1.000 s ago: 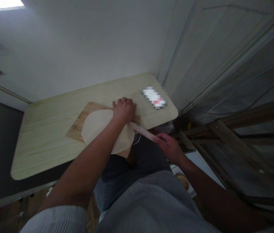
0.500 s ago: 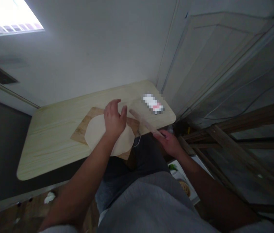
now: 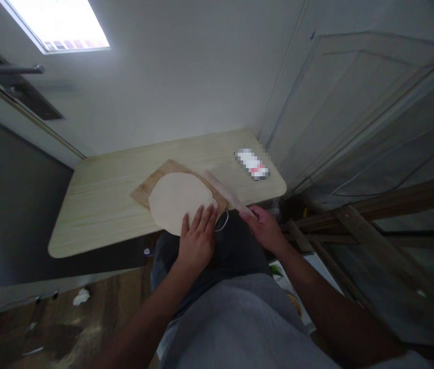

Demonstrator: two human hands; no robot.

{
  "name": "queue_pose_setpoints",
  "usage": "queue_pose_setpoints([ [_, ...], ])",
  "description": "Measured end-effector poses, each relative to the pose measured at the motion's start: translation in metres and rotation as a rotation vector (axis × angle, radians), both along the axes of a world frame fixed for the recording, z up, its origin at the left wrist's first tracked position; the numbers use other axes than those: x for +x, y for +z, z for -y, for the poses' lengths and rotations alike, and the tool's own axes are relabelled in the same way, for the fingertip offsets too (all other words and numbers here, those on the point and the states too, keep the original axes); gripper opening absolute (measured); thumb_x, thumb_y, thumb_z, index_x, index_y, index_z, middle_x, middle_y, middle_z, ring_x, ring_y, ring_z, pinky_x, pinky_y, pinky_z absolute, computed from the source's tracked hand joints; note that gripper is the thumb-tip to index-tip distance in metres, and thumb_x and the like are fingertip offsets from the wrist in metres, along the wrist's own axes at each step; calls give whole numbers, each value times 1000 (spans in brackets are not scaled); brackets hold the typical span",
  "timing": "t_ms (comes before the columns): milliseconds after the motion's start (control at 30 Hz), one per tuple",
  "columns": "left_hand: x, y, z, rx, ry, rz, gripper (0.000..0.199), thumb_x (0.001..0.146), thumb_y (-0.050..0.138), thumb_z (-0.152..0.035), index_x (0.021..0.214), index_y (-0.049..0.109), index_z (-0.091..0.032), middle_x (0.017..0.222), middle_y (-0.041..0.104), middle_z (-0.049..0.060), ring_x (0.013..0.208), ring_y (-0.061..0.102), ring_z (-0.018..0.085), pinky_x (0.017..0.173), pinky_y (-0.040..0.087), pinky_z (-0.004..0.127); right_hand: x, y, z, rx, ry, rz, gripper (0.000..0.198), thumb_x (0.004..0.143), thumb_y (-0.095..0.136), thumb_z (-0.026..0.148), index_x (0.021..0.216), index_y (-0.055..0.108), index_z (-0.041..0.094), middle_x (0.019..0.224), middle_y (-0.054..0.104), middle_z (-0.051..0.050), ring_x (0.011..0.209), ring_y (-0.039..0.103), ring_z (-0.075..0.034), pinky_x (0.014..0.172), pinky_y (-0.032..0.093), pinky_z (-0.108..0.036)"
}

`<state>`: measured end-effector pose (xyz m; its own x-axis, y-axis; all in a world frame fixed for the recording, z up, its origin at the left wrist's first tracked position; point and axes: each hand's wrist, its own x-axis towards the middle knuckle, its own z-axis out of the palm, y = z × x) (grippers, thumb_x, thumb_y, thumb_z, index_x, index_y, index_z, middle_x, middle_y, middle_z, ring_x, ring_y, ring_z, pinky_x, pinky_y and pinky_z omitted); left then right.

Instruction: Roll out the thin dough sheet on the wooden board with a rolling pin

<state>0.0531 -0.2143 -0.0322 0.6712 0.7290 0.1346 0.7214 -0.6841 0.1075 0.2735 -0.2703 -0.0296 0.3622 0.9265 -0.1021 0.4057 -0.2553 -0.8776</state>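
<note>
A wide, thin round sheet of dough point(image 3: 176, 197) lies on a wooden cutting board point(image 3: 143, 192) that has a metal loop handle point(image 3: 223, 221) at its near right. My left hand point(image 3: 198, 236) rests its outstretched fingers on the near right edge of the dough. Off to the right, my right hand point(image 3: 263, 228) is wrapped around one end of a pale wooden rolling pin point(image 3: 226, 195). The pin slants up and left, beside the board's right side. Its far tip is close to the dough's upper right edge.
The board sits on a pale wood table point(image 3: 97, 205) against a white door point(image 3: 186, 77). A blurred-out phone-like object point(image 3: 253, 164) lies at the table's right end. Wooden beams point(image 3: 374, 205) stand to the right. White crumpled paper point(image 3: 81, 296) is on the floor.
My left hand has come down from above the dough to its near right edge, fingers now flat. My right hand still grips the rolling pin. The camera view has shifted slightly left.
</note>
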Motion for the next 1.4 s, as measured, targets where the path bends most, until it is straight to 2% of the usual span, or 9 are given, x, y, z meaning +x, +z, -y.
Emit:
queue_pose_setpoints([
  [200,-28,1,6,43,-4,-28,62,97,39,-20,157,30,-30,164,26,-3,153,24,23,122,23,53,-11,1,7,-30,75,32,42,90,57,60,94,69,20,69,63,0,61,56,-16,57,39,-26],
  [400,-39,-4,13,35,26,14,61,96,41,-19,156,33,-22,163,30,2,153,24,23,124,20,51,-28,7,3,-35,202,88,35,90,60,54,94,68,20,72,67,0,65,60,-16,59,39,-26],
  [533,-45,6,11,-56,16,102,61,90,50,-22,151,42,-20,160,38,6,149,32,28,122,25,55,-31,3,0,-67,206,154,36,89,61,55,94,70,21,73,69,-1,65,61,-17,59,38,-26],
  [700,-52,34,-28,-260,26,449,28,86,55,-26,109,71,-23,121,73,5,117,64,23,106,50,42,-29,3,-1,-85,142,175,35,86,65,55,93,70,21,72,68,-1,63,60,-16,57,38,-26],
  [800,-40,44,-68,-108,148,557,30,93,51,-36,113,69,-23,120,72,6,116,63,24,105,49,44,-26,4,0,-74,127,166,35,86,65,55,91,70,21,72,68,-1,64,60,-16,58,39,-26],
  [900,-18,40,-109,5,166,474,38,98,45,-38,125,63,-20,132,65,10,128,54,27,112,41,46,-23,4,1,-76,128,145,35,85,65,55,91,70,21,71,67,-1,64,60,-16,58,40,-25],
  [1033,8,22,-143,-18,139,262,45,99,39,-38,138,53,-20,146,54,12,136,46,30,115,34,53,-20,3,1,-98,117,150,35,85,65,56,90,70,21,69,66,0,63,60,-16,57,40,-26],
  [1167,17,16,-147,-25,125,164,48,101,33,-40,144,47,-26,152,48,9,141,39,32,116,27,59,-17,4,1,-100,101,129,36,85,65,56,91,70,21,72,68,-1,66,62,-17,59,41,-26],
  [1400,23,25,-144,-52,122,93,48,101,29,-39,144,47,-29,153,48,7,143,36,31,118,23,62,-11,5,4,-88,97,67,35,86,66,55,92,69,21,75,69,-1,68,62,-17,61,43,-26],
])
